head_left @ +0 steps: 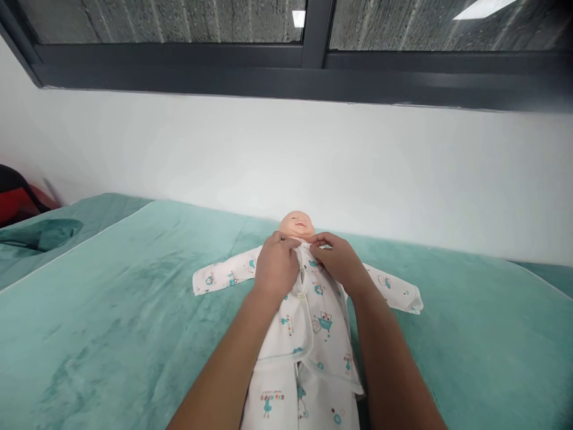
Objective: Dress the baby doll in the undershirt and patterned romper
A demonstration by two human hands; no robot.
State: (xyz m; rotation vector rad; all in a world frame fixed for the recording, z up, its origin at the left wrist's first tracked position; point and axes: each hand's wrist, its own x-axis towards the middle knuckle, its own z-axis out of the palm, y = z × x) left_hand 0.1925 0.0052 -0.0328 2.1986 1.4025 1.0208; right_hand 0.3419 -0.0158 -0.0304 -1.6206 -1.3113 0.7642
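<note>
A baby doll [297,223] lies on its back with its head toward the wall. It wears a white printed baby jacket [324,322] with sleeves spread out to both sides, above matching white trousers [275,400]. My left hand [278,261] pinches the jacket's edge at the neckline, left of the doll's chin. On the other side of the collar, my right hand [335,255] grips the jacket's edge between thumb and fingers. Below my hands the front panels overlap, with a small yellowish button [301,295] at chest height; a gap shows just above it.
A green plush cover [134,304] spreads under the doll up to the white wall [250,155]. Above is a dark window frame [179,71]. A red and black object [18,200] stands at the far left, near a dark green fold [49,233].
</note>
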